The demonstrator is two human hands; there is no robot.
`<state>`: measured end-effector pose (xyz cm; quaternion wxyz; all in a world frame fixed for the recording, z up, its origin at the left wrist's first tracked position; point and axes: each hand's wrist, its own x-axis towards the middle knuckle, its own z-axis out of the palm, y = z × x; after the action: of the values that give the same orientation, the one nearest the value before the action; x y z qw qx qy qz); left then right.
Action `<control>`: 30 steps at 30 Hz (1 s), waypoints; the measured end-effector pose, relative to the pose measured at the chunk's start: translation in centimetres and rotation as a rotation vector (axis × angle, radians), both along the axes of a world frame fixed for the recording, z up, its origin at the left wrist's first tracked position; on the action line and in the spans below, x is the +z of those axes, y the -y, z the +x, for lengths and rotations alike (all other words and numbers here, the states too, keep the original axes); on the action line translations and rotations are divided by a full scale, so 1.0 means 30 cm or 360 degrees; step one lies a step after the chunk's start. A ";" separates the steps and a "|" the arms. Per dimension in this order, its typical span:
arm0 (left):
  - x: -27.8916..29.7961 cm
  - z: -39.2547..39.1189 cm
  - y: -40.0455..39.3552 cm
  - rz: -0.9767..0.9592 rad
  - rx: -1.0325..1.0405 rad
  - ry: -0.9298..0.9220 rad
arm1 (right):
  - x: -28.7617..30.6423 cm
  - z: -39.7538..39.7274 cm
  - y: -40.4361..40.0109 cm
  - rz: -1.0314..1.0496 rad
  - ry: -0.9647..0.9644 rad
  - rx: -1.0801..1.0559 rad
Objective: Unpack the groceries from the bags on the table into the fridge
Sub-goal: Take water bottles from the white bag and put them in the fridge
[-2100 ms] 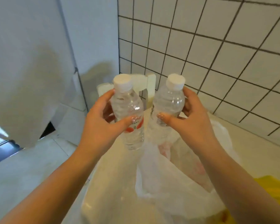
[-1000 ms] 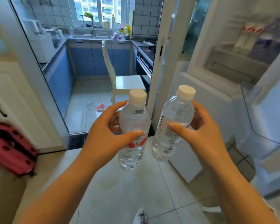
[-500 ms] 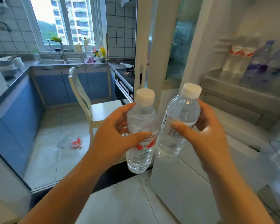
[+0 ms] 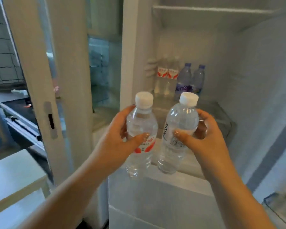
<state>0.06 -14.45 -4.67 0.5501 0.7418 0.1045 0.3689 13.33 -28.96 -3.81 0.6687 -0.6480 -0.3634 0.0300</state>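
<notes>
Two clear water bottles held upright before the open fridge (image 4: pixel 254 80), one in each hand.

Head view: the left hand (image 4: pixel 119 142) curls thumb and fingers round the red-labelled water bottle (image 4: pixel 141 134); the right hand (image 4: pixel 203 138) grips the second water bottle (image 4: pixel 180 129), its label turned to show dark print on white. Both are ribbed clear plastic with white screw caps, close together but not touching, in front of the fridge's glass shelf (image 4: pixel 218 113). At the back of that shelf stand four more bottles: two red-labelled ones (image 4: pixel 168 75) side by side and, just right of them, two purple-capped bottles (image 4: pixel 191 78). The fridge walls are smooth white. Left of the fridge stands a pale door frame (image 4: pixel 40 80) with a dark latch slot, and low left is a white surface (image 4: pixel 12 176).
</notes>
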 end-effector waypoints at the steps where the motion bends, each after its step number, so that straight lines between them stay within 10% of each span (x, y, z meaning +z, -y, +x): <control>1: 0.018 0.058 -0.041 0.0025 -0.0070 -0.0009 | 0.015 0.035 -0.025 0.0034 0.0005 -0.0072; 13: 0.158 0.627 -0.226 -0.0110 -0.0694 0.0204 | 0.128 0.414 -0.179 0.0135 0.0066 -0.0522; 30: 0.256 1.343 -0.251 -0.0258 -0.0502 0.0302 | 0.197 1.071 -0.292 0.0406 -0.0038 -0.0650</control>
<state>40.35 -6.92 3.02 0.6665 0.6641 -0.0359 0.3369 45.48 -20.21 2.11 0.7416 -0.6180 -0.2176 -0.1443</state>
